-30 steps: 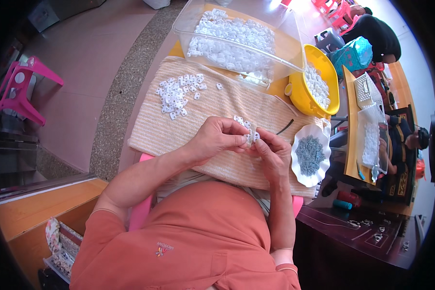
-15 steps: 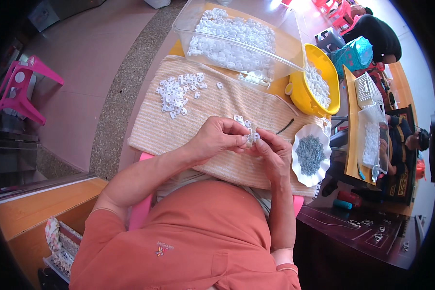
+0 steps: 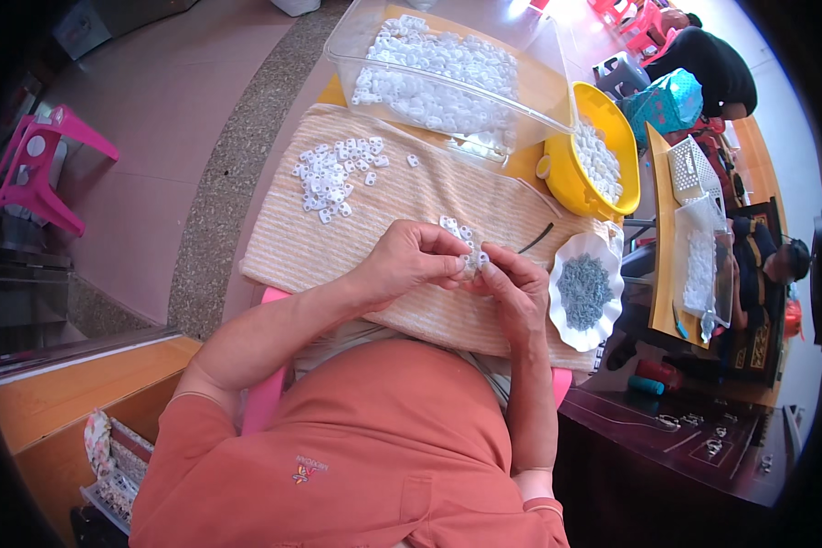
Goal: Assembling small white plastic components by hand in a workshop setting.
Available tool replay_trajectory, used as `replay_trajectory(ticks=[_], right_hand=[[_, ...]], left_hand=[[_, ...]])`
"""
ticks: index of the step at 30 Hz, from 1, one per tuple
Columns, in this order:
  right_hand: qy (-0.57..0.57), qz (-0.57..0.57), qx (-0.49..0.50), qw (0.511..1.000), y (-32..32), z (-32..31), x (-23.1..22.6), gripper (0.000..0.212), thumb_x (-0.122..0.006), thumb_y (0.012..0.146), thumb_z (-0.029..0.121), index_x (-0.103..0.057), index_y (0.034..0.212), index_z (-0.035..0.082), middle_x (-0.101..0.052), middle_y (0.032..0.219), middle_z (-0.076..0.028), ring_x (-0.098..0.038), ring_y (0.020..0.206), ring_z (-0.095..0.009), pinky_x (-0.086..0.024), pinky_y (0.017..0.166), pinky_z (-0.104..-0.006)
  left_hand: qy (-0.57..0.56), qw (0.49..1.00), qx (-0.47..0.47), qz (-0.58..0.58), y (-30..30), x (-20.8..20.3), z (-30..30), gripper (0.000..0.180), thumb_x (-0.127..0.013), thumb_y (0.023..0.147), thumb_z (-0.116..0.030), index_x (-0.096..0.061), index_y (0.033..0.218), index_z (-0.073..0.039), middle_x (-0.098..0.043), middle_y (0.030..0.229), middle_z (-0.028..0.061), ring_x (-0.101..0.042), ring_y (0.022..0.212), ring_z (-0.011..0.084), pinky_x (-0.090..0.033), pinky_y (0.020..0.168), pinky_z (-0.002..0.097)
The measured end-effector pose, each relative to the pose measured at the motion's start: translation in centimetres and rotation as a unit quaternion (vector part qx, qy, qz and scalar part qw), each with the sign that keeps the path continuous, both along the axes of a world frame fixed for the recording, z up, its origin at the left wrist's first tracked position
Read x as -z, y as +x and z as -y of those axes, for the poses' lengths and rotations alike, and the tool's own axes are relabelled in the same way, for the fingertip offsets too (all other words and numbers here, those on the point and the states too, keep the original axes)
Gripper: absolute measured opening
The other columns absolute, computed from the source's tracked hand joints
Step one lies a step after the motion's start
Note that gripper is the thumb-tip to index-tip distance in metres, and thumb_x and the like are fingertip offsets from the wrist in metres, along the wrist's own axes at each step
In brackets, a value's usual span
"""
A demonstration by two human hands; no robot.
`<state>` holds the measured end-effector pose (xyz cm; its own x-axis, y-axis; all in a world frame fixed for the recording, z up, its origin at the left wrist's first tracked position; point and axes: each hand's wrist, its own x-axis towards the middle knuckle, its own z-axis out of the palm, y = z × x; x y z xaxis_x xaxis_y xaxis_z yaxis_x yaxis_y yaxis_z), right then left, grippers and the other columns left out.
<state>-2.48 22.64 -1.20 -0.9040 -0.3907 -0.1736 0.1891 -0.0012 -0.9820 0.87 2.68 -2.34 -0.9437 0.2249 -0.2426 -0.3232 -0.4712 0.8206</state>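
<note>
In the head view, the work looks to be somewhere in the middle. A loose heap of small white plastic pieces (image 3: 336, 175) lies on the striped cloth (image 3: 429, 205) that covers the bench, to the person's left and well apart from the hands. Behind it, the clear plastic tub (image 3: 447, 78) holds very many more white pieces, and the yellow bowl (image 3: 586, 155) also has some. I judge that much remains, because both containers are well filled. The white scalloped dish (image 3: 586, 290) just beside the right hand holds small grey parts.

The left hand (image 3: 411, 260) and the right hand (image 3: 511, 288) meet over the cloth, close in front of the body. Both grips are narrow: the fingertips pinch one small white piece (image 3: 470, 265) between them. A few more white pieces (image 3: 455, 226) lie on the cloth just behind the fingers. A thin dark stick (image 3: 536, 239) lies near the right hand, not touched.
</note>
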Motion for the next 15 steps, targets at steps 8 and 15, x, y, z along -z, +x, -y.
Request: replay_trajectory(ticks=[8, 15], right_hand=[[-0.003, 0.010, 0.001, 1.000, 0.14, -0.06, 0.18, 0.028, -0.061, 0.090, 0.004, -0.061, 0.117, -0.006, -0.068, 0.098, -0.013, -0.066, 0.079, -0.016, -0.056, 0.072, -0.0287], [-0.051, 0.033, -0.006, 0.998, 0.42, 0.32, 0.31, 0.028, -0.062, 0.090, 0.002, -0.061, 0.116, -0.006, -0.068, 0.098, -0.013, -0.066, 0.080, -0.016, -0.056, 0.074, -0.0287]], left_hand=[[0.001, 1.000, 0.008, -0.003, 0.00, 0.05, 0.05, 0.020, -0.064, 0.087, -0.001, -0.064, 0.105, 0.005, -0.068, 0.090, 0.0098, -0.065, 0.076, 0.0130, -0.055, 0.069, 0.0246], [-0.006, 1.000, 0.009, -0.009, -0.02, -0.01, 0.04, 0.020, -0.064, 0.087, -0.001, -0.064, 0.105, 0.005, -0.068, 0.090, 0.0100, -0.065, 0.077, 0.0130, -0.055, 0.069, 0.0245]])
